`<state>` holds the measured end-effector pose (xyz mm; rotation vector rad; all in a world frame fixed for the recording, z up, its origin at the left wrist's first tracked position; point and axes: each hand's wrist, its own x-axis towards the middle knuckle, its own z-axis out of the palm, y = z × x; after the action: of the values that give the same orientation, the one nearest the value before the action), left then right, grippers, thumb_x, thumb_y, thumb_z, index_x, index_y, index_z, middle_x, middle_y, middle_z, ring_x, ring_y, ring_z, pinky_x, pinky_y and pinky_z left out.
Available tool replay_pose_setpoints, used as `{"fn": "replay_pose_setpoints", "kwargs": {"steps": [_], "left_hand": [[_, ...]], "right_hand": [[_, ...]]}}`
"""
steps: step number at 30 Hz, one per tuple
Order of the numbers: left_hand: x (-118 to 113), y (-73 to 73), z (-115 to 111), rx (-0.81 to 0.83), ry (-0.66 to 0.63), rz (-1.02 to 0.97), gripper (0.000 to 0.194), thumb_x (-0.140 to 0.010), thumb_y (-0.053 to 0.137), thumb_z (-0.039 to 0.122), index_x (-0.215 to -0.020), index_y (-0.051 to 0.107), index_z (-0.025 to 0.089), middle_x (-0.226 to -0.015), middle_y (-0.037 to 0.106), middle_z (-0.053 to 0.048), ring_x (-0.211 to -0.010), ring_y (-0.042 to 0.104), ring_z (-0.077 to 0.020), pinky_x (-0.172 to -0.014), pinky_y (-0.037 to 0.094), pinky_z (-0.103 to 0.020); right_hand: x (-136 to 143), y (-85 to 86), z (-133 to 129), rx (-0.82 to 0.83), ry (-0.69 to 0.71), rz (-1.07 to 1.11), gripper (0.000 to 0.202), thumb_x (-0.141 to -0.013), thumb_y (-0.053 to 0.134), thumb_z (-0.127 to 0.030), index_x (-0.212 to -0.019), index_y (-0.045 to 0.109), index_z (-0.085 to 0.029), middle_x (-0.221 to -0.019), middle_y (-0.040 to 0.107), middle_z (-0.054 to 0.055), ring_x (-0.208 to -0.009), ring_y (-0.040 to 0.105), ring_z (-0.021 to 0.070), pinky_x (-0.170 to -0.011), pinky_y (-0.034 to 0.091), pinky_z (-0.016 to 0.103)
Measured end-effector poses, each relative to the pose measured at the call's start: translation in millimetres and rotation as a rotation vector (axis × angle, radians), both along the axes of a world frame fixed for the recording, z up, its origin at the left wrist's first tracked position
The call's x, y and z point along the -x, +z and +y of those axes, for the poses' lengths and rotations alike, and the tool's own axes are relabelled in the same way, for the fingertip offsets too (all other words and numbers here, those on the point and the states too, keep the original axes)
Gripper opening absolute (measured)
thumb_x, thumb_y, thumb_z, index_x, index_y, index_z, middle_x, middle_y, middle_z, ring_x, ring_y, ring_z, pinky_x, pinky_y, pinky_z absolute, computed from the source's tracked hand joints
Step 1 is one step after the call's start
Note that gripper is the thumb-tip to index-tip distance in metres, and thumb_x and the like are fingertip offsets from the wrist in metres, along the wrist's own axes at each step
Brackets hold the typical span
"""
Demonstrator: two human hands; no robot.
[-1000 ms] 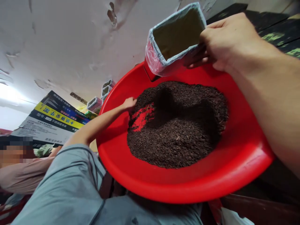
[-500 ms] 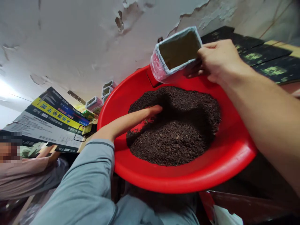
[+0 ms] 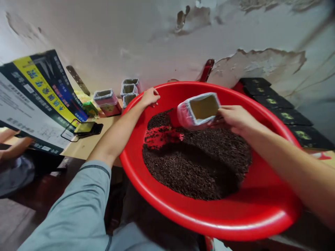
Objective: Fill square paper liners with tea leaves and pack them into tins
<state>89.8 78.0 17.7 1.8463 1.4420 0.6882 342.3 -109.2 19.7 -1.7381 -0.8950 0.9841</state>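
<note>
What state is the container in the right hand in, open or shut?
Open: the container in the right hand shows its uncovered inside, with plastic wrapping the rim. Whether anything lies at its bottom, I cannot tell.

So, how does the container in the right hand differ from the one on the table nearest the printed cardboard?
The held container tilts over the red tub, while the table container stands upright on the tan tabletop. The right hand grips the held container; no hand touches the table container. Both are open-topped, with plastic-lined rims.
</note>
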Motion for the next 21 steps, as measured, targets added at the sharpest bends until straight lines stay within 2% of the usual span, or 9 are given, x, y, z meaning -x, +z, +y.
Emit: {"fn": "replay_pose_setpoints", "kwargs": {"steps": [3,6,9,11,12,14,16,19,21], "left_hand": [[7,10.0,8,-0.033,-0.005,-0.072,0.008,-0.094,0.057,0.011,-0.096,0.063,0.015,-0.094,0.073,-0.011,-0.077,0.073,-0.0201,-0.078,0.061,-0.038],[9,7.6,8,-0.105,-0.124,0.041,0.013,-0.094,0.055,0.012,-0.094,0.068,0.013,-0.09,0.072,-0.012,-0.085,0.074,-0.0248,-0.082,0.06,-0.039],[7,0.7,7,-0.229,-0.205,0.133,0.021,-0.092,0.061,0.014,-0.112,0.069,0.014,-0.099,0.073,-0.012,-0.108,0.07,-0.0287,-0.097,0.055,-0.039],[5,-1.3,6,-0.237,-0.233,0.135,0.039,-0.089,0.067,0.015,-0.128,0.063,0.016,-0.109,0.072,-0.012,-0.118,0.065,-0.0295,-0.105,0.05,-0.037],[4,-0.8,6,-0.22,-0.249,0.128,0.047,-0.088,0.069,0.015,-0.134,0.059,0.016,-0.112,0.072,-0.012,-0.12,0.064,-0.0302,-0.107,0.048,-0.038],[4,2.7,5,-0.183,-0.286,0.109,0.056,-0.087,0.07,0.016,-0.141,0.054,0.015,-0.118,0.07,-0.014,-0.12,0.063,-0.0321,-0.109,0.046,-0.04],[5,8.1,5,-0.171,-0.305,0.075,0.057,-0.088,0.07,0.014,-0.142,0.052,0.015,-0.12,0.069,-0.015,-0.121,0.062,-0.0331,-0.111,0.044,-0.042],[6,14.5,5,-0.172,-0.307,0.021,0.057,-0.087,0.07,0.013,-0.141,0.053,0.017,-0.116,0.069,-0.012,-0.124,0.061,-0.0326,-0.114,0.041,-0.042],[6,15.8,6,-0.162,-0.312,-0.019,0.055,-0.087,0.07,0.012,-0.139,0.054,0.018,-0.114,0.069,-0.01,-0.127,0.059,-0.0324,-0.115,0.04,-0.042]], "right_hand": [[58,-5.6,18,0.207,0.071,0.022,0.023,-0.089,0.049,-0.008,-0.099,0.069,-0.014,-0.06,0.069,0.007,-0.054,0.069,0.0206,-0.055,0.061,0.031],[99,-17.3,34,0.312,0.16,0.004,0.031,-0.088,0.051,-0.01,-0.115,0.068,-0.012,-0.06,0.07,0.007,-0.056,0.07,0.0226,-0.056,0.062,0.033],[115,-26.7,44,0.349,0.237,-0.047,0.06,-0.092,0.051,-0.014,-0.151,0.04,-0.009,-0.067,0.072,0.007,-0.062,0.072,0.0229,-0.063,0.064,0.037],[108,-26.5,51,0.31,0.291,-0.225,0.074,-0.098,0.051,-0.027,-0.162,0.018,-0.01,-0.079,0.075,0.011,-0.071,0.075,0.0261,-0.071,0.065,0.043],[99,-23.7,56,0.283,0.313,-0.398,0.075,-0.1,0.051,-0.037,-0.162,0.018,-0.012,-0.086,0.076,0.013,-0.079,0.076,0.0284,-0.077,0.064,0.048],[72,-13.6,69,0.229,0.353,-0.834,0.073,-0.096,0.057,-0.05,-0.158,0.035,-0.017,-0.107,0.074,0.018,-0.098,0.073,0.0333,-0.092,0.059,0.054],[41,-3.1,86,0.256,0.415,-1.186,0.078,-0.085,0.074,-0.048,-0.152,0.046,-0.021,-0.134,0.061,0.021,-0.117,0.066,0.0371,-0.106,0.051,0.052],[6,-6.4,110,0.52,0.652,-1.281,0.108,-0.068,0.089,-0.036,-0.16,0.034,-0.026,-0.159,0.034,0.023,-0.131,0.057,0.04,-0.111,0.047,0.048],[-2,-27.3,121,0.664,0.749,-1.23,0.119,-0.063,0.092,-0.034,-0.163,0.029,-0.026,-0.165,0.024,0.024,-0.139,0.05,0.0417,-0.114,0.044,0.048]]}}
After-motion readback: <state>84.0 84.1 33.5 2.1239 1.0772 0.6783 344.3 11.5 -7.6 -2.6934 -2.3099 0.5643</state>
